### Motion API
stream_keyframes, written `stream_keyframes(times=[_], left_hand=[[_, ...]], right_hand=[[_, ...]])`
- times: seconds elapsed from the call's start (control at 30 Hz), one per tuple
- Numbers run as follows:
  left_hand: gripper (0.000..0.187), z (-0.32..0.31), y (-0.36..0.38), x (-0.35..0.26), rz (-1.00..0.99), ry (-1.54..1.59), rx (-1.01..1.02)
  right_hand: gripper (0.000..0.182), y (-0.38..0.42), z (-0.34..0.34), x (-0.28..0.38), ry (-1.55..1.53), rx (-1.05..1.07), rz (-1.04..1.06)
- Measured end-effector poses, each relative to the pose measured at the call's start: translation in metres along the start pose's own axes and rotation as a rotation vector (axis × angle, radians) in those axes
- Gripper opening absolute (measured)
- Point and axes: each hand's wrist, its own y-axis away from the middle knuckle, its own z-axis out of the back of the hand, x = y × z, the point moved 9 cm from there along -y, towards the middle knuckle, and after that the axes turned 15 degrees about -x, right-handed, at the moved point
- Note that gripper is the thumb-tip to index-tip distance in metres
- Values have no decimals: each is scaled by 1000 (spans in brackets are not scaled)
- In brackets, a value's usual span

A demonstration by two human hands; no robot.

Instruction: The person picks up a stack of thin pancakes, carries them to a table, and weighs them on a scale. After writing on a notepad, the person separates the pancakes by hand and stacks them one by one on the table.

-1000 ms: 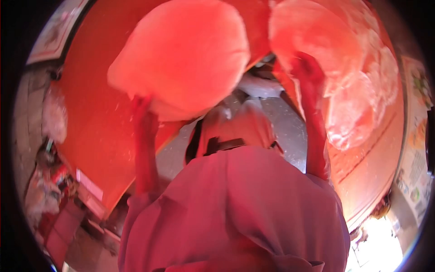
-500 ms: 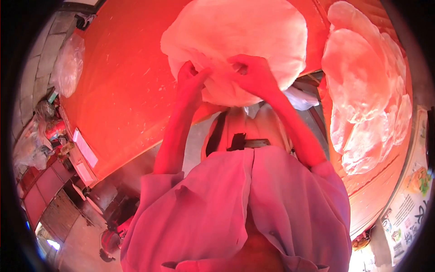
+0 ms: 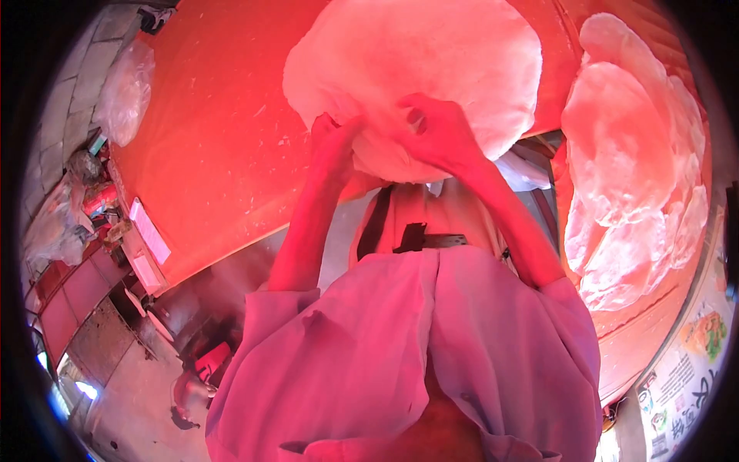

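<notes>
A large, thin, round, pale flatbread (image 3: 431, 54) spreads over the orange tabletop at the top centre, its near edge hanging over the table's side. My left hand (image 3: 336, 131) is closed, pinching the flatbread near its lower left edge. Just to the right, my right hand (image 3: 443, 132) pinches the same sheet with thumb and forefinger, the other fingers curled. Between the two hands the flatbread is slightly puckered. What lies under the fingertips is hidden.
More pale flatbreads (image 3: 620, 154) lie overlapping in a pile on the right. The orange tabletop (image 3: 215, 154) stretches to the left. Plastic bags (image 3: 127, 92) lie beyond its left edge. A printed sign (image 3: 681, 385) stands at lower right. Red light covers everything.
The whole view has shifted slightly, so things sit a little further right. The flatbread's left edge looks smoother and rounder. Both hands keep pinching it in about the same places.
</notes>
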Motion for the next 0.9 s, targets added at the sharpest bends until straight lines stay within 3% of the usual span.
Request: stream_keyframes(times=[0.1, 0.2, 0.3, 0.5, 0.6, 0.8, 0.87, 0.9], left_hand=[[9, -5, 0, 0, -34, -12, 39], [14, 1, -6, 3, -74, -47, 31], [22, -11, 2, -7, -88, -17, 29], [29, -7, 6, -2, 8, -105, 13], [28, -3, 3, -2, -65, -30, 15], [26, 4, 0, 5, -60, -83, -8], [20, 24, -7, -2, -352, -697, 49], [18, 31, -13, 5, -514, -980, 104]], right_hand=[[22, 0, -6, 1, -182, 112, 10], [19, -6, -6, -32, -420, 229, -294], [20, -4, -10, -32, -464, 371, -362], [24, 1, -27, -36, -431, 399, -336], [24, -7, -14, -38, -251, 220, -204], [22, 4, -19, 17, 135, 12, 288], [19, 7, -47, 14, 362, 268, 279], [20, 8, -46, 19, 330, 178, 333]])
